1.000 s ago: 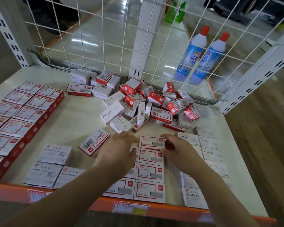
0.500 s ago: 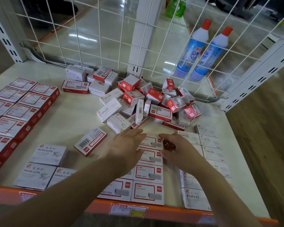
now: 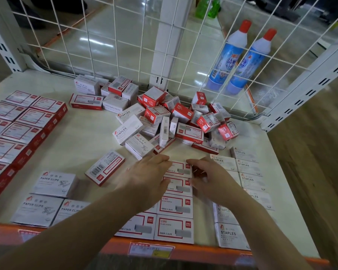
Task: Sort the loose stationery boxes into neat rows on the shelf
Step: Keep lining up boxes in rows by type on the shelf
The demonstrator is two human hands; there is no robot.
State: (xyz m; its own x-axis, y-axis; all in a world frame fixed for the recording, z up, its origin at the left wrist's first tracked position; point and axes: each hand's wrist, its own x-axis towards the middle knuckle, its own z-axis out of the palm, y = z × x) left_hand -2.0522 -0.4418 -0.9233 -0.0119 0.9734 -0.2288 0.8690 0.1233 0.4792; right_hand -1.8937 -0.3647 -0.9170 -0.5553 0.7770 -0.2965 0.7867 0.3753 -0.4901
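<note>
Looking down, a cream shelf [image 3: 70, 145] is seen w/ an orange front lip [image 3: 203, 252] carrying price tags, white wire mesh [image 3: 98, 45] along the back and slotted uprights at the corners. Glossy floor is visible thru the mesh, plus two blue cleaner bottles [image 3: 240, 59] w/ red caps standing behind it on the right; wood-look floor runs along the right edge.

A loose pile of stationery boxes [image 3: 164, 117] is heaped mid-back, close to the mesh. Red-framed boxes are lined up in rows at far left [image 3: 25, 123], paper clip boxes [image 3: 47, 199] sit front-left, staples boxes [image 3: 248, 172] are rowed on the right, and a red-bordered column [image 3: 176, 211] runs up the middle. One box [image 3: 105, 167] lies askew, barcode up, just left of that column.

The left hand [image 3: 144, 182] is laid flat, fingers straight, on the column's left side; the right hand [image 3: 213, 180] is set at its right edge, fingers bent at the top box, but whether anything's actually pinched can't be told. Nothing is lifted. Bare surface is left betw. the left rows and the pile.
</note>
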